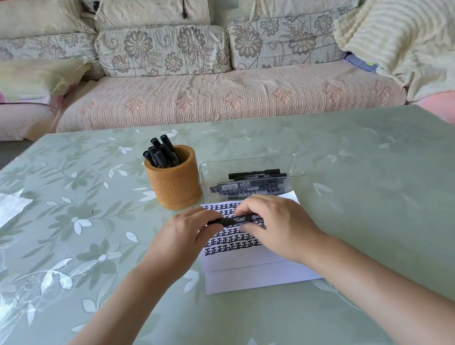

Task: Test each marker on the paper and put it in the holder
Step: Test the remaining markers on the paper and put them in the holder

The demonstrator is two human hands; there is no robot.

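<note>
head view: one black marker (241,219) is held level just above the paper (263,274), between both hands. the left hand (184,237) is curled round the marker's left end, where the cap is judged to sit, and the barrel is pinched by the right hand (276,223); each grip is thus closed on the marker. whether the cap is being pulled off or pushed on cannot be told. the paper lies unheld on the worktop (370,211), so it could be dragged by a firm test stroke and the rows of marks smeared. fingers could be inked if the cap is jerked free. the holder (174,185), just beyond the left hand, is already crowded, so it could be tipped by a forced insertion. the clear tray (294,163) beside it could be nudged.
</note>
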